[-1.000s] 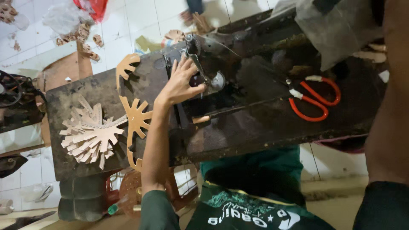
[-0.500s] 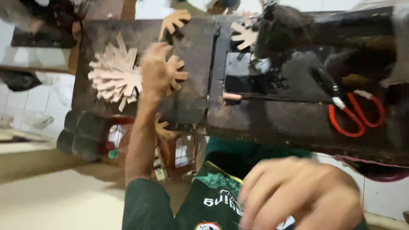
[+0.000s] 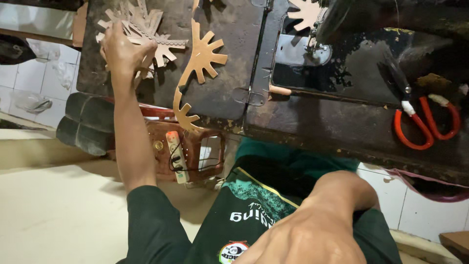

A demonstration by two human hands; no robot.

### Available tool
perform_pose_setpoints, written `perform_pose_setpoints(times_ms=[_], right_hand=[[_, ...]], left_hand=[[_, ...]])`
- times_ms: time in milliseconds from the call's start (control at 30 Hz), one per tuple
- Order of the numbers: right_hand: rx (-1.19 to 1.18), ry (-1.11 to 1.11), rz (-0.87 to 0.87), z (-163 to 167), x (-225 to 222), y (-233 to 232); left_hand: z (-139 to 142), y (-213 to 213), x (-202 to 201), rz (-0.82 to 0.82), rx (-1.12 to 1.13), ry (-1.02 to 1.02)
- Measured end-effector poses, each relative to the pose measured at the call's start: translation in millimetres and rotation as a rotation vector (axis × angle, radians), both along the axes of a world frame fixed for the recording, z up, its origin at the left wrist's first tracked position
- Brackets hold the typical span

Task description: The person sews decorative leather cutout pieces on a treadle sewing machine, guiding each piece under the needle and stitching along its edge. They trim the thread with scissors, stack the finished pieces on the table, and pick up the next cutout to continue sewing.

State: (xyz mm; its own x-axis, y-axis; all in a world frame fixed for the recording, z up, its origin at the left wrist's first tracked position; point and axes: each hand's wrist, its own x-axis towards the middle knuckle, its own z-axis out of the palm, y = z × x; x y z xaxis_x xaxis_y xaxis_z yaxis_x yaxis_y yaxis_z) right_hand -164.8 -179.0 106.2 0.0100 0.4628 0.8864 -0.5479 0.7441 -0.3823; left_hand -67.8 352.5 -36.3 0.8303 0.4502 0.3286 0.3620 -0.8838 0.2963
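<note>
The left hand (image 3: 122,49) rests on a pile of tan cut-out shapes (image 3: 146,32) at the far left end of the dark work table (image 3: 312,122). Its fingers are curled down over the pile, and the fingertips pinch the edge of the top pieces. The shapes are flat, with long pointy fingers like stars or leaves.

Just to the right of the pile lies a long curved tan strip (image 3: 198,63) with comb-like teeth. It lies flat on the table, and its lower end hangs over the near table edge. No hand touches it.

Farther right on the table stands the black sewing machine (image 3: 342,29). Another toothed tan piece (image 3: 303,12) lies under its needle part. At the right end of the table lie scissors with red handles (image 3: 422,124), well away from both hands.

The right hand (image 3: 312,230) is low, close to the camera, and far from the table top. It rests near the person's lap, over green clothes. Only its back shows, so I cannot tell if it is spread or closed.

Below the table's left end sits a red crate (image 3: 190,146) with a white power strip (image 3: 177,156) on it.
</note>
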Motion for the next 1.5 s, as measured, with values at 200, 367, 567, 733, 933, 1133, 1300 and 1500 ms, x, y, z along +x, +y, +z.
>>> perform_pose_setpoints(times_ms=[200,367,567,733,933,1133,1300,1500], right_hand=[[-0.129,-0.126,-0.047,7.4,20.9,-12.8],[-0.154,-0.207,-0.491,13.8,35.8,-46.7],[-0.759,-0.716,-1.702,-31.1,104.0,-63.6],[-1.450,-0.510,-1.744,-92.2,137.6,-81.4],[-1.357,-0.439,-1.841,-112.9,133.4,-83.9],[-1.331,-0.470,-1.873,-108.6,131.1,-79.7],[-1.385,-0.488,-1.841,-104.0,131.3,-78.3],[-1.431,-0.524,-1.889,-101.2,132.0,-79.8]], left_hand=[[10.0,-24.3,17.6,0.160,0.184,-0.035],[37.5,-60.1,21.5,0.169,0.279,-0.274],[85.6,-85.9,44.5,0.113,-0.244,-0.233],[58.1,-80.2,58.4,-0.053,0.368,-0.180],[34.2,-69.7,47.5,-0.008,-0.046,-0.219],[38.0,-54.9,44.3,-0.100,-0.103,-0.429],[52.5,-52.6,41.1,-0.032,-0.201,-0.491],[142.2,-113.7,17.9,-0.322,0.171,-0.679]])
